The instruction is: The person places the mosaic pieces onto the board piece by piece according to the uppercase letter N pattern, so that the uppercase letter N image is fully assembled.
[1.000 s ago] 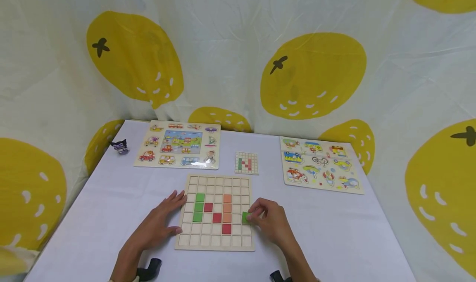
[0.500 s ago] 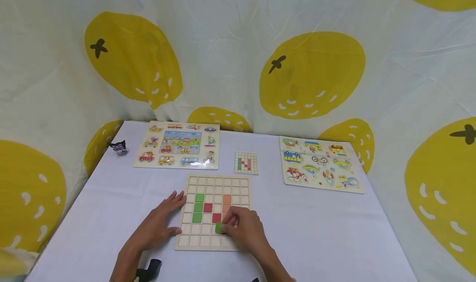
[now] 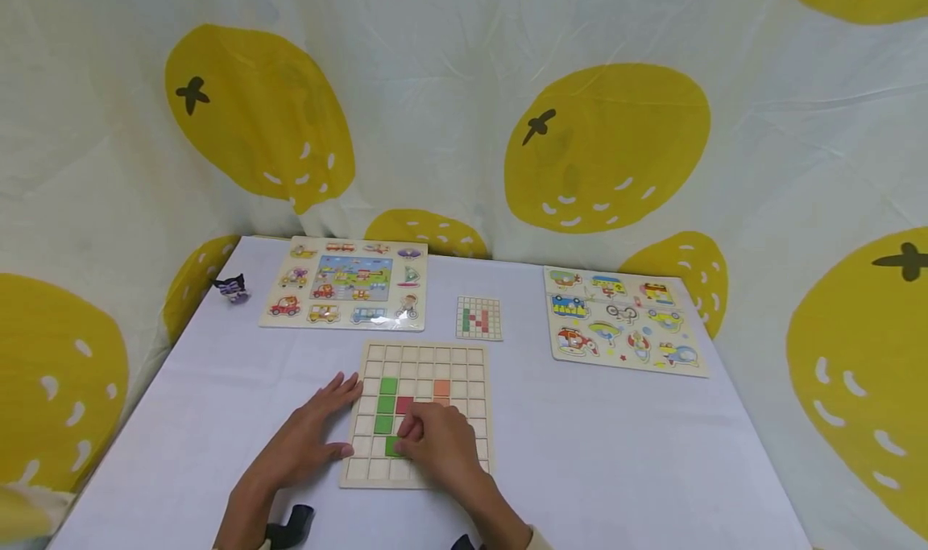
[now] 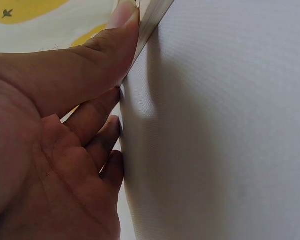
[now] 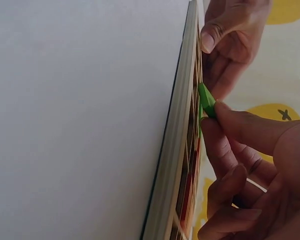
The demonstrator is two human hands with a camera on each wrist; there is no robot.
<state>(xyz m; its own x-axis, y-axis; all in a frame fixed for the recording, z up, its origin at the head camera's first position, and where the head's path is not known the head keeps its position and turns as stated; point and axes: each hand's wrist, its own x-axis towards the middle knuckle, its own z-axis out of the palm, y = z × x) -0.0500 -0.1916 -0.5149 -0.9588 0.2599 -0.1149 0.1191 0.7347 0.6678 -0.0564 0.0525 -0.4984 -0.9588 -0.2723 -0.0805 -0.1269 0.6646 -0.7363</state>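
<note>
My right hand (image 3: 441, 447) pinches a green square tile (image 5: 207, 101) between thumb and forefinger, over the lower left part of a wooden grid board (image 3: 357, 471). The tile is tilted in the right wrist view, one edge at the board's face. Just above it, three green tiles (image 3: 386, 405) line one column. A red tile (image 3: 404, 404) sits beside them, and an orange tile (image 3: 441, 388) lies farther right. Other tiles are partly or wholly hidden behind the right hand. My left hand (image 3: 310, 436) rests along the board's left edge, fingers extended and thumb touching the side.
Behind the board lies a small pattern card (image 3: 479, 318) with a printed grid. A vehicle puzzle board (image 3: 270, 318) is at the back left, another picture puzzle (image 3: 629, 321) at the back right. A small dark figurine (image 3: 232, 288) stands near the table's left edge.
The right hand has carried the green tile leftward across the board, from its right edge to the lower left, covering red and orange tiles. The left hand has stayed in place.
</note>
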